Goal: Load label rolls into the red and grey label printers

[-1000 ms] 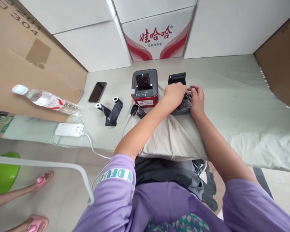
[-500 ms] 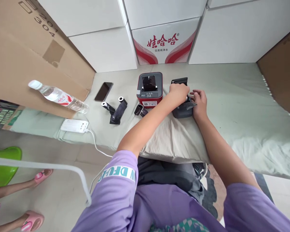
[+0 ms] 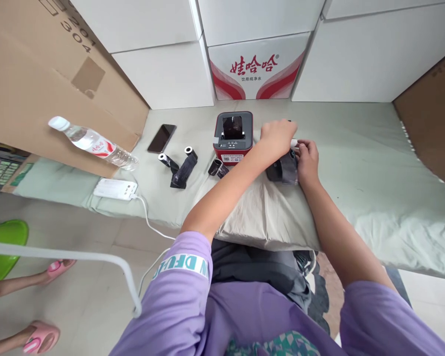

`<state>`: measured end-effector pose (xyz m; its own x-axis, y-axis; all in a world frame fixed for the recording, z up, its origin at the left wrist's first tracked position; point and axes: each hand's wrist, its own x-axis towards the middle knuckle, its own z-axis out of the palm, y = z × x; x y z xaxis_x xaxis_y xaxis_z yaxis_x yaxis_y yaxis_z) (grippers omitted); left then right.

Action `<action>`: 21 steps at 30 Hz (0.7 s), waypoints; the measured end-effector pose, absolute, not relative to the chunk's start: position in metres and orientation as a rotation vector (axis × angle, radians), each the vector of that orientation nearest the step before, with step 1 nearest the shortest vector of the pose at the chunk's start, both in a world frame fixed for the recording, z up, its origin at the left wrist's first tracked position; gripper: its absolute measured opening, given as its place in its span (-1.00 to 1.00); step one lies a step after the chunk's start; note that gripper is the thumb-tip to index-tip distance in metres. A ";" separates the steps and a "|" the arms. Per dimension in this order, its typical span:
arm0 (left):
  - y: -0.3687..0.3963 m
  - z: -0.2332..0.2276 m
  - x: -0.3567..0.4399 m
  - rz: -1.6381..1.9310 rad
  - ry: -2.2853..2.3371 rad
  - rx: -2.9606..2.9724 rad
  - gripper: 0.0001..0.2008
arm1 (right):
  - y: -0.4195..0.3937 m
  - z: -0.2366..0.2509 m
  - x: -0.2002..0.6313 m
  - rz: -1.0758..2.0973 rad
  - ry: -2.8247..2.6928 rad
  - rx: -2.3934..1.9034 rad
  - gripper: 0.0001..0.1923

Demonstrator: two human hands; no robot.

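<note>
Over a dark device (image 3: 274, 172) on the cloth-covered surface, my left hand (image 3: 279, 136) is closed, palm down. It hides the device's upper part and whatever is in its fingers. My right hand (image 3: 307, 159) is at the device's right side, its fingers closed on the white-cored end of a black ribbon roll (image 3: 293, 143). Shiny black ribbon (image 3: 289, 170) hangs from there over the device's front. Just left stands a red and dark-grey printer (image 3: 233, 144), a black strip (image 3: 233, 127) rising from its top.
Black ribbon rolls with white cores (image 3: 183, 170) and a small dark roll (image 3: 215, 168) lie left of the printer. Farther left are a phone (image 3: 162, 138), a white power bank (image 3: 114, 189) and a water bottle (image 3: 92, 142). White cartons (image 3: 252, 69) line the back.
My left hand has risen slightly and shifted right, now covering the device's upper part. The black ribbon hangs lower over the device's front, and a white core end shows at my right fingers.
</note>
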<state>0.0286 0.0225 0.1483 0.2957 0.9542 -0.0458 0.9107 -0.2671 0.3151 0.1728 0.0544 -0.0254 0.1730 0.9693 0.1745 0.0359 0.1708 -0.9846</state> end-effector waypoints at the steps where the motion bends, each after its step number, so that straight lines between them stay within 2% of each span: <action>1: 0.011 0.158 0.021 0.268 1.731 2.291 -0.64 | 0.054 -0.025 0.173 0.944 -1.175 -1.173 -0.69; 4: -0.040 0.185 -0.026 0.585 1.674 2.303 -0.75 | 0.051 -0.022 0.172 0.945 -1.162 -1.185 -0.71; 7: -0.100 0.195 -0.100 0.830 1.758 2.097 -0.68 | 0.050 -0.021 0.171 0.948 -1.145 -1.194 -0.73; 10: -0.133 0.178 -0.169 0.727 2.141 1.756 -0.52 | 0.051 -0.021 0.170 0.949 -1.140 -1.190 -0.73; 12: -0.136 0.155 -0.194 0.546 2.327 1.624 -0.53 | 0.052 -0.022 0.171 0.953 -1.137 -1.185 -0.74; 17: -0.123 0.098 -0.194 0.317 2.316 1.647 -0.57 | 0.054 -0.022 0.172 0.945 -1.121 -1.194 -0.79; 21: -0.115 0.099 -0.195 0.418 2.360 1.722 -0.54 | 0.053 -0.021 0.172 0.938 -1.125 -1.210 -0.80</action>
